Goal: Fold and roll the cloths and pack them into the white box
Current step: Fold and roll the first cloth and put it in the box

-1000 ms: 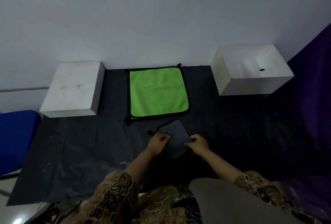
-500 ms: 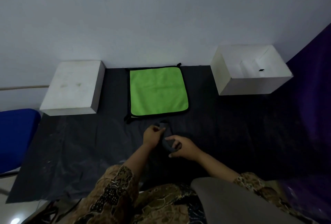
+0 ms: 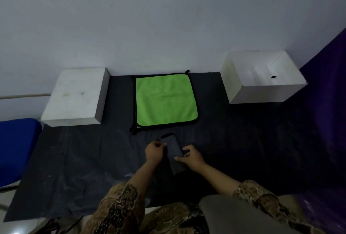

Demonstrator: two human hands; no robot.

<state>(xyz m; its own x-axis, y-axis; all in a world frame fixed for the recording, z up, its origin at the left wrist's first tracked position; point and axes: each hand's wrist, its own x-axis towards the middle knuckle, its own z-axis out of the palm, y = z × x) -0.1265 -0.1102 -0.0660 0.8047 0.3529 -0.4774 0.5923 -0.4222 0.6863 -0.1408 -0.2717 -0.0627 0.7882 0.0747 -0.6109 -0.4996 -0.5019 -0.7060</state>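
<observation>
A dark grey cloth [image 3: 174,149], folded into a narrow strip, lies on the black sheet in front of me. My left hand [image 3: 154,151] pinches its left edge near the far end. My right hand [image 3: 191,158] presses and grips its right edge, a bit nearer to me. Beyond it a green cloth [image 3: 165,100] with black trim lies flat on top of other cloths by the wall. The open white box [image 3: 262,91] stands at the far right, with only a small dark speck showing inside it.
A closed white box or lid [image 3: 74,95] sits at the far left by the wall. A black sheet [image 3: 74,168] covers the floor. A blue object [image 3: 16,149] is at the left edge and purple fabric [image 3: 327,121] along the right.
The grey cloth went from a wider folded square to a narrow strip. Both hands shifted inward along it and now hold its two sides.
</observation>
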